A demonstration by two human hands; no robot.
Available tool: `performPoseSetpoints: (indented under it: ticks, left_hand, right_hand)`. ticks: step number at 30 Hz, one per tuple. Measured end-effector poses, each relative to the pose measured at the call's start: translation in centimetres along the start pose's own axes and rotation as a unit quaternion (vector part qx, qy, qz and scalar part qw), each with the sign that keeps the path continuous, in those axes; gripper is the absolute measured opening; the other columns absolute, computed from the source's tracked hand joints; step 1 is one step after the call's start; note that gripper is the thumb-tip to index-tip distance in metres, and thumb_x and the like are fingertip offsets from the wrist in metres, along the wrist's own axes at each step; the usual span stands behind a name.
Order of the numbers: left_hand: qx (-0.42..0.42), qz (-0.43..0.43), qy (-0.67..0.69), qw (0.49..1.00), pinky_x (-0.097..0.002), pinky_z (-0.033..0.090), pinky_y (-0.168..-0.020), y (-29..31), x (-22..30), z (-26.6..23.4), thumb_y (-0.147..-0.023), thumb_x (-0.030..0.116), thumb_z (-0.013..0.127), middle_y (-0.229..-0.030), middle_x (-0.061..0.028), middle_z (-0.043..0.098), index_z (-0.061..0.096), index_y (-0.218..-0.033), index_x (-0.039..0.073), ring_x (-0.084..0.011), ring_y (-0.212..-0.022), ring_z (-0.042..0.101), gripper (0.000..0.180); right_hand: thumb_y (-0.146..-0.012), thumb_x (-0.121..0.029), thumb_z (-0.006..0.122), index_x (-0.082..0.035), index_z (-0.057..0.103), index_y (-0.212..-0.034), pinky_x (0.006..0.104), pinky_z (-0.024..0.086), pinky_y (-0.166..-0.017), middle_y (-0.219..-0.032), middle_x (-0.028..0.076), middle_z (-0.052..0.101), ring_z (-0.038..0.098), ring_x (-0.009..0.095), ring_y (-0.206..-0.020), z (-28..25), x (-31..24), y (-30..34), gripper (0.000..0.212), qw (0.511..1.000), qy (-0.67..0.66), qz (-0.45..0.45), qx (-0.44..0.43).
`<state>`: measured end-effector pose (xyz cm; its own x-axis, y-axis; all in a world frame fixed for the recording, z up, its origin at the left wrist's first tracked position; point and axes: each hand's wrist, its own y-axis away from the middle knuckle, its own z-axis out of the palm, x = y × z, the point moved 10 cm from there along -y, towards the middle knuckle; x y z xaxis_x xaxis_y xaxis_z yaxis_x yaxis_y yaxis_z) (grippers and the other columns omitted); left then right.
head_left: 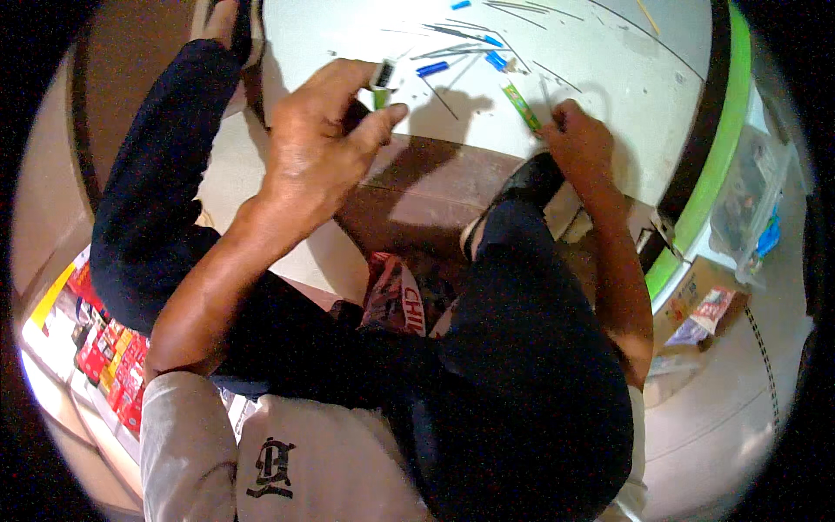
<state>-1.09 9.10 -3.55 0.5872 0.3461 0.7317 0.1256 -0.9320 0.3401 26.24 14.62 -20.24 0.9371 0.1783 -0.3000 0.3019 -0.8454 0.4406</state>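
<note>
My left hand is raised above the near edge of the white tabletop, its thumb and fingers closed on a small dark-faced piece with a white rim and green lower end. What kind of thing it is cannot be made out. Farther right, my right hand is closed, with a slim bright green printed strip sticking out from its fingertips toward the upper left. Between the hands, on the tabletop, lie a dark blue cap-like tube and a light blue plastic piece.
Several thin dark sticks are scattered over the white tabletop. A green curved edge bounds it on the right. Beyond stand a clear plastic container and a cardboard box. Red packets lie at far left.
</note>
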Motion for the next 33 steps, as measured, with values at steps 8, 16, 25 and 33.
performPoseSetpoints:
  ticks: [8,16,25,33]
  left_hand:
    - [0.041,0.166,-0.108,0.979,-0.0286,0.052,-0.069,0.4,3.3,-0.7,-0.082,0.003,0.077,-0.096,-0.0099,0.065,0.067,-0.110,0.002,-0.0170,-0.077,0.062,0.030]
    - [0.035,0.164,-0.131,0.977,-0.0357,0.056,-0.079,0.4,3.5,-0.9,-0.077,-0.002,0.074,-0.105,-0.0142,0.067,0.067,-0.112,0.003,-0.0304,-0.092,0.068,0.037]
    - [0.036,0.171,-0.153,0.973,-0.0369,0.056,-0.083,0.7,3.9,-0.9,-0.076,-0.007,0.070,-0.109,-0.0129,0.066,0.067,-0.115,0.007,-0.0331,-0.099,0.067,0.042]
    - [0.053,0.181,-0.189,0.964,-0.0362,0.057,-0.082,1.2,4.1,-0.9,-0.079,-0.004,0.071,-0.110,-0.0121,0.066,0.067,-0.115,0.008,-0.0313,-0.098,0.068,0.038]
  right_hand:
    - [-0.090,-0.003,0.068,-0.002,0.071,-0.101,0.0248,0.051,-0.071,-0.088,0.003,0.070,0.062,0.010,-0.079,-14.2,-3.5,6.1,0.012,0.884,-0.455,0.009,0.109]
    - [-0.081,0.011,0.067,0.001,0.069,-0.098,0.0231,0.045,-0.068,-0.087,0.006,0.064,0.057,0.012,-0.075,-21.0,-11.3,9.1,0.020,0.863,-0.410,-0.221,0.198]
    - [-0.080,0.013,0.068,0.000,0.069,-0.096,0.0217,0.042,-0.066,-0.084,0.003,0.062,0.056,0.009,-0.074,-20.9,-13.6,7.9,0.021,0.886,-0.364,-0.234,0.167]
    - [-0.079,0.009,0.071,-0.004,0.070,-0.095,0.0221,0.042,-0.058,-0.082,0.003,0.061,0.056,0.009,-0.066,-21.5,-16.1,8.5,0.021,0.917,-0.245,-0.259,0.180]
